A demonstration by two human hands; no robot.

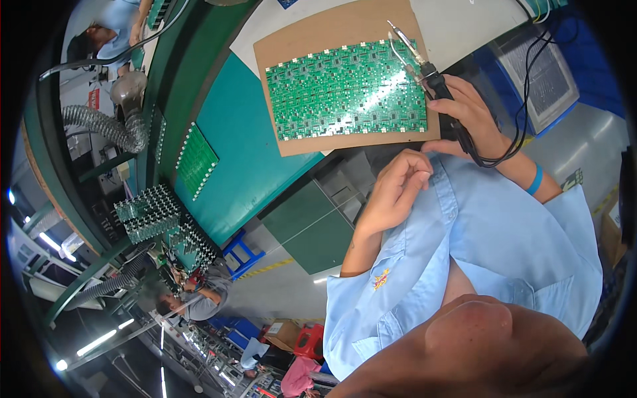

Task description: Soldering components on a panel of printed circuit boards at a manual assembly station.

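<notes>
In my right hand (474, 114) is a soldering iron (435, 82) with a black handle, its metal tip and a thin side tube pointing up and to the left. The tip stands over the upper right corner of a wide green circuit board panel (345, 89), covered in small parts; whether it touches cannot be told. The panel lies on a brown cardboard sheet (332, 25). My left hand (397, 189) is closed close to my shirt, below the sheet's near edge, thumb and forefinger together. Anything between those fingers is too small to make out.
Black cables (525, 99) loop from the iron past my right wrist. Left of the cardboard lies a teal mat (232, 142); beyond it is another green board (197, 161), and racked boards (149, 213). A flexible duct (99, 124) hangs at left. Co-workers sit farther along.
</notes>
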